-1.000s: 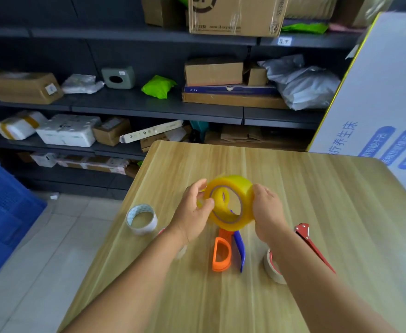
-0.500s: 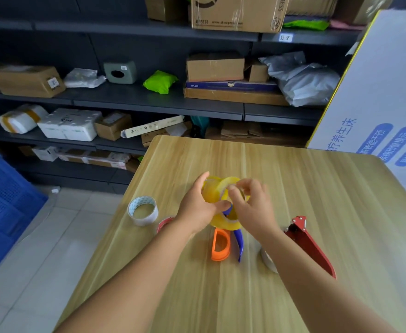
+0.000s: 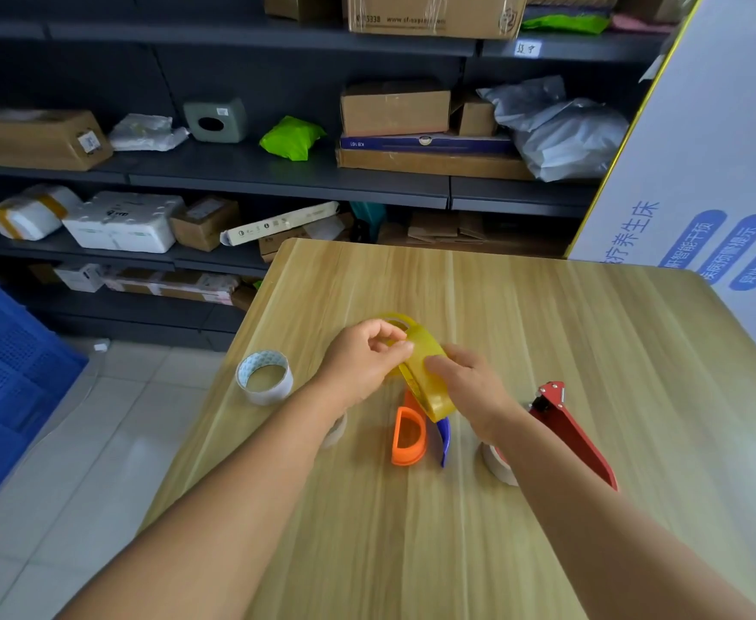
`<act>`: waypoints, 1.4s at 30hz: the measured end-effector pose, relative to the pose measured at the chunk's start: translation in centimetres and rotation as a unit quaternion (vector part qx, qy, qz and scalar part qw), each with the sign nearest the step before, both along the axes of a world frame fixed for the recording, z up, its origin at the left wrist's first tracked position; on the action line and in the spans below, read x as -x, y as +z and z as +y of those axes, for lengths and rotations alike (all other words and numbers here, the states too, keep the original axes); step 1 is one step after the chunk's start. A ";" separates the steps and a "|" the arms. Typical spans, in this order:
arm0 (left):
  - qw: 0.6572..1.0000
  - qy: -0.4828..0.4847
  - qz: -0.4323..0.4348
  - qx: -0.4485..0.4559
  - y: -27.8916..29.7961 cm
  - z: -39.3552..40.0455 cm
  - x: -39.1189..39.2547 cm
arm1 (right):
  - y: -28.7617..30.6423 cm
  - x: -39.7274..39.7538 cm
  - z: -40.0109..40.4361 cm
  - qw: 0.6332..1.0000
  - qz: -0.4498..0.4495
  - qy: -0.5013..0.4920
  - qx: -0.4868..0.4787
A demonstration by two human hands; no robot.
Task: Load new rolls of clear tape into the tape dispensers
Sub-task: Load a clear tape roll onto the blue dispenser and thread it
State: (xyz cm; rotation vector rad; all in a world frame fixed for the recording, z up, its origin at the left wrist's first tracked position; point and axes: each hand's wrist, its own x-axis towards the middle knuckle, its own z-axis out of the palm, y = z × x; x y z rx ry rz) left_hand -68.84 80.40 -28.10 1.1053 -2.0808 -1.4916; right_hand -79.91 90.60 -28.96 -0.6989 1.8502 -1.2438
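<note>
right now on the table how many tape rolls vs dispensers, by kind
Tape rolls: 4: yellowish roll held in both hands, white-cored roll at left, two part-hidden under the forearms
Dispensers: 3: orange, blue, red
Total: 7

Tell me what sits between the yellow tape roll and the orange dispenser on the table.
Nothing visible. Both hands, left and right, hold the yellow tape roll directly above the orange dispenser; its blue part lies beside it.
</note>
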 end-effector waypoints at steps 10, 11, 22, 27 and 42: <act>0.999 0.026 -0.037 -0.008 -0.7 0.4 0.3 | -0.5 -0.1 1.1 0.994 0.080 0.069 -0.023; 0.999 0.016 -0.033 -0.004 -0.8 0.5 0.3 | -0.5 -0.1 1.1 0.993 0.088 0.072 -0.027; 0.999 -0.033 -0.038 -0.007 -0.5 0.7 -0.1 | -0.4 -0.3 1.5 0.985 0.140 0.101 -0.030; 0.986 -0.056 -0.089 0.128 -0.1 0.8 0.1 | -0.4 -0.3 1.3 0.984 0.136 0.105 -0.043; 0.988 -0.152 -0.019 -0.018 -0.5 1.3 -2.5 | -1.8 0.0 0.9 0.999 -0.021 0.016 -0.022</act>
